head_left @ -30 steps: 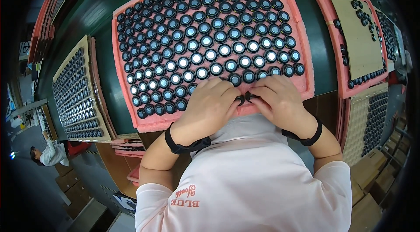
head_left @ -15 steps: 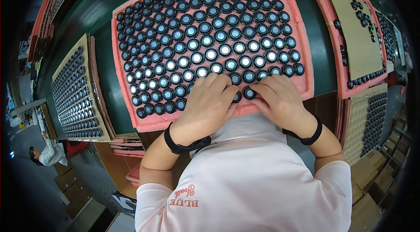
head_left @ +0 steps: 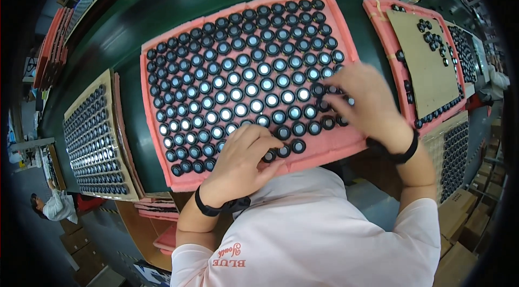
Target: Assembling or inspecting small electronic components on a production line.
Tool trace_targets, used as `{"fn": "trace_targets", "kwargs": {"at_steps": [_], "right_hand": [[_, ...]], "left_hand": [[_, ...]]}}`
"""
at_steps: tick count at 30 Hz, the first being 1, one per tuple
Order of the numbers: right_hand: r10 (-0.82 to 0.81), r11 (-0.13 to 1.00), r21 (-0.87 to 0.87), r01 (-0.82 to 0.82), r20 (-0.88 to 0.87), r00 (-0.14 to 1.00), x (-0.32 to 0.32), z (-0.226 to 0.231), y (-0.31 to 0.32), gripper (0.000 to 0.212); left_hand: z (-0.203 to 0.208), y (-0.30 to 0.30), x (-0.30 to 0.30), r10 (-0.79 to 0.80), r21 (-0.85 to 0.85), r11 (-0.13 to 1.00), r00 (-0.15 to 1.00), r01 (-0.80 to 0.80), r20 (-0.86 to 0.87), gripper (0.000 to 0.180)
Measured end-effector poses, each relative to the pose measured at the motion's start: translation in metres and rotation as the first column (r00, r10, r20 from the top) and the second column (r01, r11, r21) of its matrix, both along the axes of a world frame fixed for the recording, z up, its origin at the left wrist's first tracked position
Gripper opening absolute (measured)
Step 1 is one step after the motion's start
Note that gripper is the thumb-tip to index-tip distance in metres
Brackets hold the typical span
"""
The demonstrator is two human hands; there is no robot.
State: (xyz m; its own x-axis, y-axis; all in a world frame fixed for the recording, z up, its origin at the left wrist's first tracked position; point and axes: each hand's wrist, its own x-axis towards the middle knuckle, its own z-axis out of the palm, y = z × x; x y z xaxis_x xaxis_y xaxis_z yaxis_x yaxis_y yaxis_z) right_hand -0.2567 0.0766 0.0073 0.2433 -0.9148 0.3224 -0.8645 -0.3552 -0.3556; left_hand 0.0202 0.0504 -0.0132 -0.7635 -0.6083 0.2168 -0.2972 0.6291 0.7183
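Left hand (head_left: pixel 243 160) sits at the lower centre of the frame, fingers curled down onto the bottom rows of the pink foam tray (head_left: pixel 324 149); fingertips pinch one small round black cap (head_left: pixel 270 155) at the tray's near edge. Right hand (head_left: pixel 367 106) lies right of centre, flat over the tray's lower-right corner, fingers spread across several caps — whether it grips any of them cannot be told. Both wrists carry black bands.

The tray fills the centre of the frame, packed with tight rows of black caps with pale shiny centres (head_left: pixel 243 78); the bottom row, between the hands, is only part filled, bare pink foam showing there. The tray rests on a dark green tabletop (head_left: pixel 178 0).

Right of it, a second pink tray (head_left: pixel 378 14) is mostly covered by a brown cardboard sheet (head_left: pixel 421 60), a few loose black caps on the sheet, more along its edges. At the left of the frame, a cardboard-backed tray of caps (head_left: pixel 92 141) lies tilted — stacked pink trays (head_left: pixel 51 43) beyond it in the upper left. Cardboard boxes (head_left: pixel 470 222) stand at lower right. Another person's sleeve (head_left: pixel 57 206) shows at the lower left.
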Motion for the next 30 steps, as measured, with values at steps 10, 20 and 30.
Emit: {"fn": "trace_targets", "kwargs": {"at_steps": [10,20,30], "right_hand": [[-0.258,0.96,0.044,0.277,-0.248,0.934,-0.088,-0.01,-0.209,0.024],[-0.257,0.891,0.29,0.348,-0.31,0.915,-0.106,-0.041,-0.291,0.035],[-0.361,0.888,0.404,-0.222,0.909,0.21,-0.092,-0.009,-0.147,0.047]], "left_hand": [[0.005,-0.018,0.033,0.228,0.11,0.97,0.97,-0.218,-0.081,0.026],[0.0,-0.02,0.057,0.342,0.146,0.935,0.93,-0.324,-0.131,0.024],[0.0,-0.017,0.053,0.32,0.158,0.942,0.932,-0.295,-0.167,0.021]]}}
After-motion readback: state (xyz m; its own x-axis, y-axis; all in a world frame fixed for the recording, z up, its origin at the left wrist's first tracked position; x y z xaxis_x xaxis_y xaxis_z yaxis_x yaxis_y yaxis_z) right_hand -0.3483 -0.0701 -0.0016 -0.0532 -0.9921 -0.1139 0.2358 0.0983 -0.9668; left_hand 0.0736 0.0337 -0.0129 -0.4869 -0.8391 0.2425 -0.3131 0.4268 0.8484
